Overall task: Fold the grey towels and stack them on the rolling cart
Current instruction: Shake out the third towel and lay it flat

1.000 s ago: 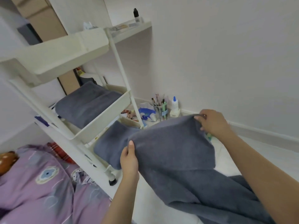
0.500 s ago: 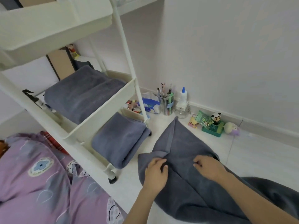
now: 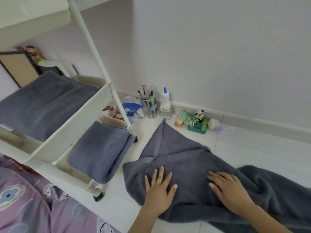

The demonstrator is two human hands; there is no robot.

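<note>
Three towels: all grey terry cloth, soft and matte; two are folded on the cart, one lies on the floor.
Loose towel (image 3: 183, 158): spread in rumpled folds on the white tiled floor (image 3: 252, 148), a flat woven band along its hem, one corner pointing toward the wall's skirting.
Left hand (image 3: 159, 187): palm down on the towel's near left part, fingers straight and fanned, gripping nothing.
Right hand (image 3: 230, 189): flat on the towel beside the left, fingers straight and close together, holding nothing.
Rolling cart (image 3: 94, 105): cream plastic trays on thin round posts, at the left.
Middle tray towel (image 3: 42, 105): a thick folded rectangle filling the tray.
Bottom tray towel (image 3: 101, 148): a smaller folded block, its rounded fold overhanging the tray's front edge.
Along the wall: a clear cup of pens (image 3: 149, 106), a white glue bottle with blue tip (image 3: 165, 100), a panda figure (image 3: 199, 115).
Bottom left corner: lilac printed fabric (image 3: 33, 207).
</note>
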